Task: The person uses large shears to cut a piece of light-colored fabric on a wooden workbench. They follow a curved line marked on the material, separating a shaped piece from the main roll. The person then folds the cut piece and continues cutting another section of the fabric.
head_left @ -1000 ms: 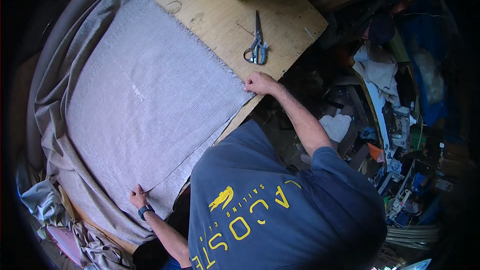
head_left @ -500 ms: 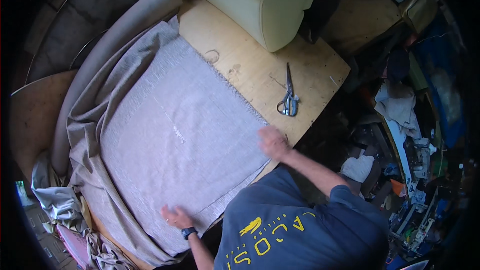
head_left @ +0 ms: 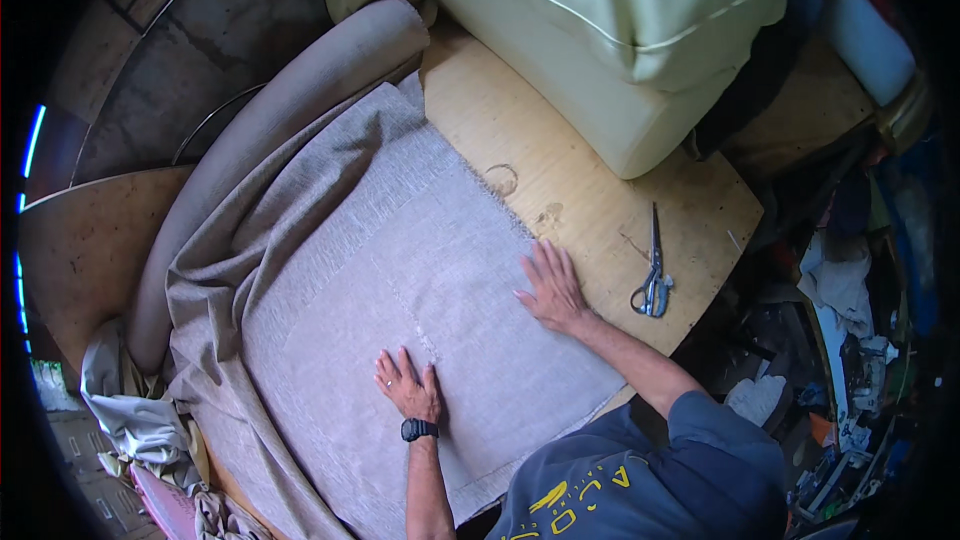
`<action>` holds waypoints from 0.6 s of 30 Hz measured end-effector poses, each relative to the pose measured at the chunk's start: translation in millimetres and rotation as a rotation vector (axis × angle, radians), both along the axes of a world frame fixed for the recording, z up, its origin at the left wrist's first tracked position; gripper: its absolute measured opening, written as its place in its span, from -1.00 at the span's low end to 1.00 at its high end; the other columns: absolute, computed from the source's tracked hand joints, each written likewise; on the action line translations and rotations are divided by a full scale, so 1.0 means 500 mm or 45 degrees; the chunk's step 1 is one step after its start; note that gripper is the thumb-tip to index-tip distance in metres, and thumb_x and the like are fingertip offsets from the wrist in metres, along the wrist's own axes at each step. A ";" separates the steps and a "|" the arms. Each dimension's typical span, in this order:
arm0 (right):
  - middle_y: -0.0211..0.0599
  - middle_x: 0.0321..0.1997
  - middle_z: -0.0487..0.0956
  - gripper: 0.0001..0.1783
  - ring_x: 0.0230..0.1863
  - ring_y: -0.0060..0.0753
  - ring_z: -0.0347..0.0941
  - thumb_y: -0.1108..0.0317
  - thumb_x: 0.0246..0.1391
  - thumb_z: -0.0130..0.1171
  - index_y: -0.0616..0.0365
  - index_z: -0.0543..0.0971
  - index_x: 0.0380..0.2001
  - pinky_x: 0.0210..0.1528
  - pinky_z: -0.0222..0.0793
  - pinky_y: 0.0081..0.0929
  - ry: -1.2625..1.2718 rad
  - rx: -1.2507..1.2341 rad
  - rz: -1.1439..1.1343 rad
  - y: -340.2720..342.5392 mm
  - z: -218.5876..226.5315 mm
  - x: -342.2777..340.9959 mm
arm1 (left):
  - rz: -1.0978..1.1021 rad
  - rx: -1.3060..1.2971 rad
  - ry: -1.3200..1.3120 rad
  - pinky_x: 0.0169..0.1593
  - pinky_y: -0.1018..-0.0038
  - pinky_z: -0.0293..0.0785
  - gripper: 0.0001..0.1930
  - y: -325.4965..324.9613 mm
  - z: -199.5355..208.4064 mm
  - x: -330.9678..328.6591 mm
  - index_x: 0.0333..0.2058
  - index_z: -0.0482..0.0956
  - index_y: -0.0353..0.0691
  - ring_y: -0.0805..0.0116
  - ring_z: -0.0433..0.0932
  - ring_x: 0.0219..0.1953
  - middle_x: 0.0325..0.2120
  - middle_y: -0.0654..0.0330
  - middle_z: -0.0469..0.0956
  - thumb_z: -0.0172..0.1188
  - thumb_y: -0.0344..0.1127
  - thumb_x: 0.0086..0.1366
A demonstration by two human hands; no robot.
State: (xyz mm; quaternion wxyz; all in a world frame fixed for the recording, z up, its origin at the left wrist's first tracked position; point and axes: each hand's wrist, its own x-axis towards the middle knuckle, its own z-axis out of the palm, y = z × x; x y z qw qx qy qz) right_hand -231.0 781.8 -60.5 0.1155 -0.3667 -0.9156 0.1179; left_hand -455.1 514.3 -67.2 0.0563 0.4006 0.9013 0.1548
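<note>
A square piece of greyish-mauve fabric (head_left: 500, 390) lies on a larger spread of similar cloth (head_left: 270, 370) over the wooden table. My left hand (head_left: 410, 388), with a black watch on the wrist, rests flat on the square, its fingers spread, beside a pale frayed streak. Near the square's right edge, my right hand (head_left: 553, 288) also presses flat with fingers apart, close to the fringed border of the cloth. Neither hand grips anything. A pair of metal scissors (head_left: 652, 275) lies on bare wood to the right of my right hand, not touched.
The fabric roll (head_left: 290, 120) curves along the table's far left side, with loose folds beside it. A pale yellow-green upholstered cushion (head_left: 620, 50) stands on the wooden table top (head_left: 510, 120) at the back. Clutter, including a white cloth (head_left: 835, 270), fills the right side.
My left hand has moved up and inward onto the fabric square. The right hand has moved from its lower right corner farther up its right edge and lies flat. The view has shifted too.
</note>
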 end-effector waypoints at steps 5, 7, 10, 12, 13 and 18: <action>0.03 0.50 0.14 -0.21 0.54 0.07 -0.07 -0.13 0.21 0.10 0.14 0.30 0.35 0.52 -0.22 0.09 0.252 0.057 0.322 0.147 -0.008 -0.271 | 0.008 -0.054 -0.044 0.47 -0.10 -0.34 -0.28 0.126 -0.004 -0.036 0.34 0.27 -0.19 -0.12 -0.13 0.49 0.44 -0.16 -0.04 0.19 0.01 0.28; 0.00 0.51 0.12 -0.21 0.55 0.03 -0.10 -0.16 0.23 0.06 0.11 0.28 0.36 0.53 -0.27 0.06 0.097 0.059 0.312 0.223 -0.030 -0.342 | -0.018 -0.047 0.000 0.47 -0.11 -0.35 -0.26 0.133 -0.009 -0.040 0.34 0.27 -0.19 -0.14 -0.13 0.49 0.44 -0.17 -0.04 0.20 0.03 0.28; -0.06 0.54 0.07 -0.18 0.56 0.00 -0.14 -0.18 0.24 0.03 0.12 0.23 0.39 0.55 -0.33 0.03 -0.004 -0.091 0.190 0.316 -0.035 -0.363 | -0.002 -0.075 0.010 0.47 -0.10 -0.34 -0.26 0.134 0.000 -0.035 0.34 0.27 -0.21 -0.16 -0.13 0.49 0.43 -0.19 -0.01 0.16 0.07 0.30; -0.12 0.55 0.06 -0.18 0.57 -0.01 -0.14 -0.16 0.24 0.04 0.12 0.23 0.39 0.54 -0.32 0.05 -0.099 0.058 0.014 0.313 -0.045 -0.374 | 0.010 -0.095 0.048 0.47 -0.11 -0.32 -0.27 0.150 0.008 -0.041 0.33 0.28 -0.21 -0.18 -0.11 0.48 0.42 -0.20 0.01 0.16 0.07 0.30; -0.09 0.54 0.07 -0.18 0.56 0.00 -0.13 -0.17 0.23 0.05 0.10 0.24 0.39 0.54 -0.32 0.07 -0.060 0.129 0.074 0.293 -0.045 -0.384 | -0.034 -0.054 0.018 0.46 -0.12 -0.30 -0.27 0.166 0.015 -0.049 0.33 0.29 -0.21 -0.18 -0.08 0.47 0.42 -0.20 0.03 0.16 0.07 0.30; 0.02 0.52 0.09 -0.20 0.55 0.06 -0.11 -0.15 0.21 0.09 0.06 0.27 0.38 0.53 -0.30 0.11 -0.033 -0.039 0.666 0.099 0.003 -0.370 | -0.107 0.099 0.052 0.46 -0.12 -0.24 -0.29 0.257 -0.002 -0.113 0.32 0.32 -0.16 -0.15 -0.01 0.46 0.41 -0.16 0.07 0.13 0.15 0.32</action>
